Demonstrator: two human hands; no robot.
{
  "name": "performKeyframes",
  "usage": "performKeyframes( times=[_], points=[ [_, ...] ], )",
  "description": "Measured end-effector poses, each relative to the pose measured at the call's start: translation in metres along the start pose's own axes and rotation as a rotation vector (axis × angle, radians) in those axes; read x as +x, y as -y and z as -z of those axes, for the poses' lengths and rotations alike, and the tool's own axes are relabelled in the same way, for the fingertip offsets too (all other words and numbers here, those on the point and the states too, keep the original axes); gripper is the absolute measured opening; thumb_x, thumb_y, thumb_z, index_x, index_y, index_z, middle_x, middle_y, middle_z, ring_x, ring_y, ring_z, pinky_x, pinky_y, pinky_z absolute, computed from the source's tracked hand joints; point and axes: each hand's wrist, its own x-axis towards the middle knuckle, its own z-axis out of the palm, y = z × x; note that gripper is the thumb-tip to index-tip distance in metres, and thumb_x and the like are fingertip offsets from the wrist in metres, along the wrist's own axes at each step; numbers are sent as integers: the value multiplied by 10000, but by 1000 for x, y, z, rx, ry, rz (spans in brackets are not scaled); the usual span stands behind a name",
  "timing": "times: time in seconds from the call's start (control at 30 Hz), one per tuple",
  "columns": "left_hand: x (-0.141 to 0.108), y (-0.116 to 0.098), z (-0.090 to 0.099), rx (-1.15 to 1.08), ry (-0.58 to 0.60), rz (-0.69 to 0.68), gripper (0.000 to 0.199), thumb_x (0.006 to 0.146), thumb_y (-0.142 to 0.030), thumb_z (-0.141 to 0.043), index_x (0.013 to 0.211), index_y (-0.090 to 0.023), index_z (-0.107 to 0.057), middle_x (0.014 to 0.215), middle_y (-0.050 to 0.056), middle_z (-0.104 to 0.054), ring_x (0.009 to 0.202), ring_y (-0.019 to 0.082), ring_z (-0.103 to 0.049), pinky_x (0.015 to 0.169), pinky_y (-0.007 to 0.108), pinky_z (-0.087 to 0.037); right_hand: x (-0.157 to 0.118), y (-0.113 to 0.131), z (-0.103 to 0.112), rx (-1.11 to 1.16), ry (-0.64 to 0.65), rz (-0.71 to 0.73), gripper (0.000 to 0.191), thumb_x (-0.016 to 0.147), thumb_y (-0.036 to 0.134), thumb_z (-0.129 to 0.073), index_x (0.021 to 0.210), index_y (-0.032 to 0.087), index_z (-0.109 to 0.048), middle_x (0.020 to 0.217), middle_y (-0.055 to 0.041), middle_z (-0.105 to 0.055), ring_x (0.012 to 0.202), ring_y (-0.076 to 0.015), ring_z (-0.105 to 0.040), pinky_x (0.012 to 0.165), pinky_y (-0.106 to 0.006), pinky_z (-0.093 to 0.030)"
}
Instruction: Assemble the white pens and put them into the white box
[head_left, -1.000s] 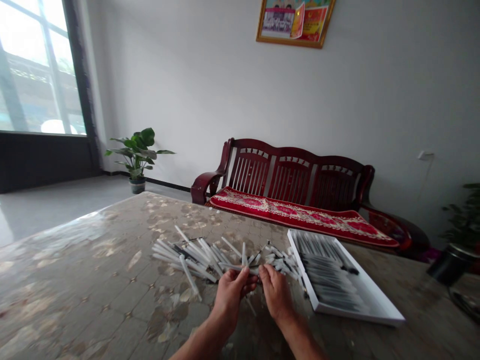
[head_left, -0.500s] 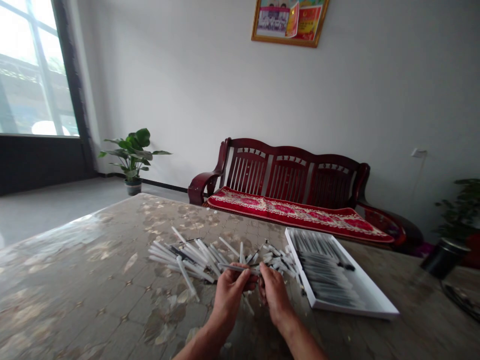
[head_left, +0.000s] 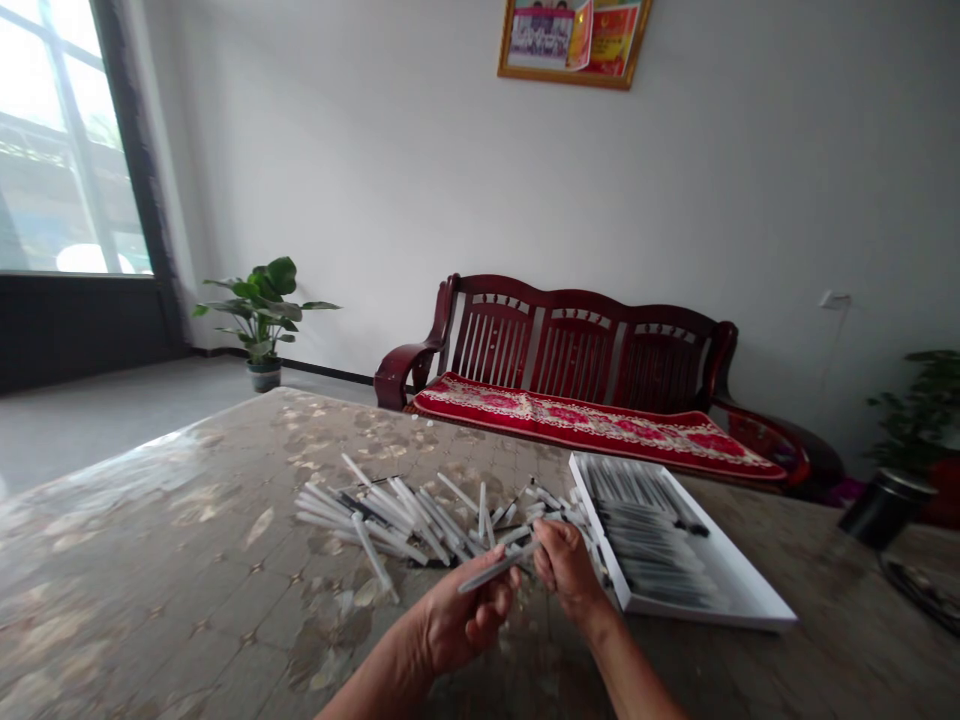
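- Left hand [head_left: 471,612] pinches a pale pen [head_left: 487,573], lower fingers loosely curled.
- Right hand [head_left: 566,568] is curled closed on the pen's other end.
- Pen sits above the surface [head_left: 187,560], in from its far edge.

Table [head_left: 172,570] is showing a brownish-grey flower-and-grid pattern, glare catching its left edge. Pale tubes [head_left: 379,515] are lying around mid-table in a messy, criss-crossed heap. Small black and white pieces [head_left: 553,497] are sitting just right of them. White tray [head_left: 739,570] is resting beside those, reaching toward the far edge. Further right, dark cylinder [head_left: 883,512] is standing, blurry dark cable [head_left: 919,600] lying near it.
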Motion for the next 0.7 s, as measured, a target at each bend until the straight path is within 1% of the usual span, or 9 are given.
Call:
performKeyframes(
  times=[0.1,0.2,0.27,0.33,0.43,0.5,0.57,0.63,0.7],
  points=[
    [0,5,0,81,-10,-54,281,784,-366,-738,670,-113,-690,456,2,-582,295,20,-421,302,98,-249,0,-2,-2,-27,-4,-1,514,755,670,-486,502,261,-304,331,99,-268,290,-70,-214,354,-228,-156],
    [4,10,-2,238,12,-142,317,722,-408,-779,651,-113,-689,459,17,-591,311,53,-456,311,139,-269,1,-4,-2,-50,-19,-21,544,762,702,-488,500,250,-335,332,91,-299,291,-67,-227,352,-224,-164],
    [8,10,-2,261,-27,-215,331,700,-428,-792,647,-121,-680,473,18,-604,336,57,-465,332,146,-289,3,-6,0,-67,-35,-45,543,796,709,-454,531,238,-411,368,75,-373,309,-81,-295,359,-222,-219],
    [12,8,-2,212,-100,-298,345,668,-438,-815,650,-129,-663,488,5,-606,362,54,-468,356,144,-307,4,-7,3,-139,-71,-31,511,851,669,-399,614,231,-510,441,49,-478,363,-116,-416,391,-234,-313],
    [17,0,1,94,-190,-443,357,645,-436,-836,700,-139,-646,547,-6,-626,417,54,-509,401,139,-360,5,-9,8,-461,-137,128,311,887,454,-449,779,228,-634,662,-8,-663,595,-175,-618,560,-265,-454],
    [19,-3,4,20,-239,-536,346,649,-408,-842,735,-143,-635,607,-10,-645,446,49,-534,438,139,-411,4,-10,9,-724,-127,256,192,849,264,-505,909,244,-686,881,-28,-729,825,-190,-671,723,-274,-480],
    [21,-5,6,-42,-290,-603,331,652,-364,-849,752,-148,-619,667,-13,-661,465,46,-559,463,142,-454,1,-10,8,-941,-75,331,320,807,133,-521,1034,275,-696,1029,-28,-727,975,-190,-656,817,-271,-462],
    [21,-5,7,-78,-335,-639,310,667,-320,-845,763,-153,-602,722,-8,-679,493,54,-596,474,146,-487,-1,-10,5,-1113,-20,347,404,800,74,-515,1088,294,-693,1033,-30,-723,999,-193,-645,824,-267,-451],
    [22,-5,8,-97,-368,-649,280,697,-283,-826,770,-156,-588,758,2,-695,529,69,-636,484,149,-511,-3,-9,1,-1223,10,336,425,821,57,-495,1112,296,-691,1014,-41,-720,991,-199,-642,811,-269,-447]
  ],
)
